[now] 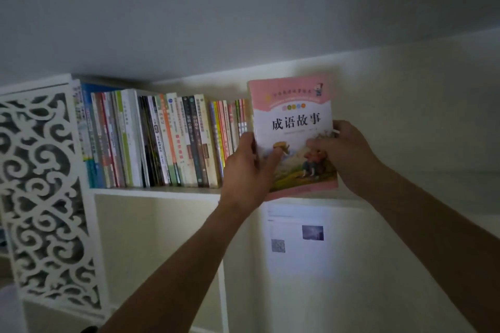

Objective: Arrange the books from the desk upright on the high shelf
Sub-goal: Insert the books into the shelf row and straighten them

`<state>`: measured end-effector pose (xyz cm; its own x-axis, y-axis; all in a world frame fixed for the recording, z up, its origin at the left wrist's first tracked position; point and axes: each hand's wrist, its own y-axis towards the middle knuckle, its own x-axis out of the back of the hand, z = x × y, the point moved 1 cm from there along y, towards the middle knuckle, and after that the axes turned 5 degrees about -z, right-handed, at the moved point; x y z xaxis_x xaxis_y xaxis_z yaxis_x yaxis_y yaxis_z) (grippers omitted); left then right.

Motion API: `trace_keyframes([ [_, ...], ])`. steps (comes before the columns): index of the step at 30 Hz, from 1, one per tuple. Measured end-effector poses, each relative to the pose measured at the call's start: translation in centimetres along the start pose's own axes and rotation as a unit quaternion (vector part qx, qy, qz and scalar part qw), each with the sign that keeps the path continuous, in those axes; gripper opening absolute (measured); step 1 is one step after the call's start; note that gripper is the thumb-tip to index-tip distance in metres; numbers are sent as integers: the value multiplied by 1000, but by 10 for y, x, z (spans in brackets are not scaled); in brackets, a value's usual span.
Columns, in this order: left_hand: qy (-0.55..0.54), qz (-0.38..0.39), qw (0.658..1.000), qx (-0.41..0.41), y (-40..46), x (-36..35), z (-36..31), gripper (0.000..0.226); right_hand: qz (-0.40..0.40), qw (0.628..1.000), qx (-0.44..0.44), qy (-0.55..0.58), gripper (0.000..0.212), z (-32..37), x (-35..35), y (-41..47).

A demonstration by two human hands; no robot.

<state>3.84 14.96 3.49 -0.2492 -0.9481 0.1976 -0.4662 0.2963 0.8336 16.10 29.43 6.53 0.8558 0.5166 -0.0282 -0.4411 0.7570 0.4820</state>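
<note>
A pink book with a white title panel and a painted scene stands upright at the right end of the row of books on the high shelf, its front cover facing me. My left hand grips its left edge, thumb on the cover and fingers behind. My right hand holds its right edge, thumb across the cover. The book's bottom edge sits at the shelf's front lip.
A white carved fretwork panel closes the shelf's left side. A white upright runs below the shelf. A printed sheet is stuck on the wall under the book. Bare shelf extends right of the book, close under the ceiling.
</note>
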Motion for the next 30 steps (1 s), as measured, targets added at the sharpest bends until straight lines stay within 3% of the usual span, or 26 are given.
trace_keyframes([
  [3, 89, -42, 994, -43, 23, -15, 19, 31, -41, 990, 24, -131, 60, -16, -34, 34],
  [5, 124, -65, 987, -77, 27, -29, 34, 46, -75, 973, 48, -214, 80, -23, -52, 40],
  [6, 127, -77, 985, -84, 28, -35, 44, 49, -80, 969, 60, -225, 80, -25, -61, 40],
  [9, 124, -114, 983, -77, 32, -43, 68, 31, -15, 987, 42, -154, 57, -33, -85, 40],
  [12, 135, -104, 982, -82, 39, -40, 80, 30, 63, 995, -12, -72, 43, -37, -97, 41],
  [17, 144, -20, 968, -205, 41, -21, 98, 64, 93, 993, 30, -71, 66, -47, -98, 43],
  [20, 143, -13, 973, -183, 35, -10, 109, 87, 72, 993, 42, -86, 59, -57, -104, 50],
  [26, 140, -71, 977, -143, 35, -10, 111, 56, 80, 988, 86, -104, 46, -64, -119, 65],
  [30, 147, -54, 980, -124, 31, -10, 117, 53, 106, 962, 155, -201, 69, -68, -117, 57],
])
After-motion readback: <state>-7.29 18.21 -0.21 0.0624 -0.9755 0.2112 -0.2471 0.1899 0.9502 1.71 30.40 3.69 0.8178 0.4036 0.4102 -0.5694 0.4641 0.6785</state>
